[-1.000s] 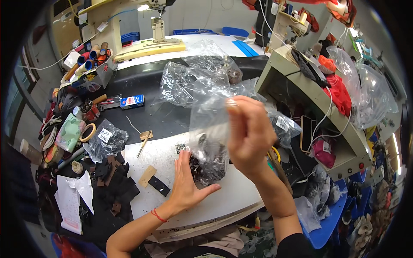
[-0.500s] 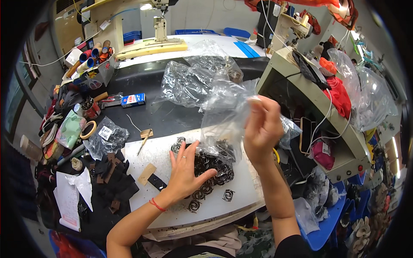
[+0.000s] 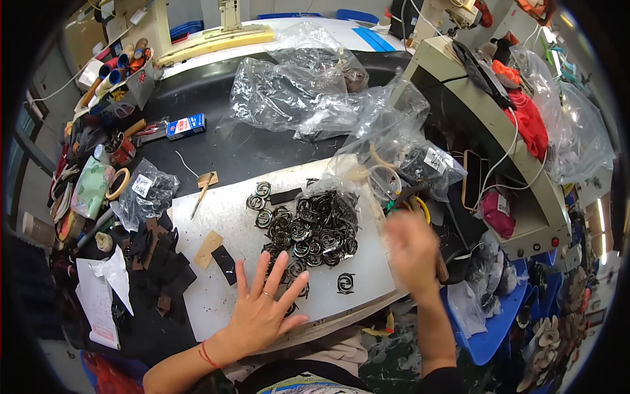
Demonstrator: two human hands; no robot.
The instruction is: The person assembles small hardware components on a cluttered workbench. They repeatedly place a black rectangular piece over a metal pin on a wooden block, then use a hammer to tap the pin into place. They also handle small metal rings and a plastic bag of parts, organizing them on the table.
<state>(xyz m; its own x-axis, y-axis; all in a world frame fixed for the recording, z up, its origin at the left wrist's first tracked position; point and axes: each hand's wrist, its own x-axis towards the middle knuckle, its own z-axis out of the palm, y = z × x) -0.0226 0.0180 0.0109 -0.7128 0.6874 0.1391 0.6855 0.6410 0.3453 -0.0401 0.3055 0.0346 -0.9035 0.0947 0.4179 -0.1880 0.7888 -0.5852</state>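
Observation:
A pile of small dark metal buckles [image 3: 315,226], round with a straight bar, lies on the white board [image 3: 216,289]. My left hand [image 3: 266,299] is spread open at the near edge of the pile, its fingertips next to the closest buckles. One buckle [image 3: 345,284] sits apart to the right. My right hand [image 3: 413,246] is over the board's right edge, smeared by motion, so its fingers cannot be read. Behind the pile a clear plastic bag [image 3: 377,131] lies crumpled, its near end against the buckles.
More clear plastic bags [image 3: 282,92] cover the back of the black table. Left of the board are black and brown strips [image 3: 161,262], a labelled bag [image 3: 147,190] and papers [image 3: 98,302]. A tan card [image 3: 208,249] lies on the board. At right stands a beige cabinet [image 3: 525,217].
My right hand has let go of the clear bag and come down to the right. The bag has dropped behind the buckles, uncovering them. My left hand has drawn back toward me.

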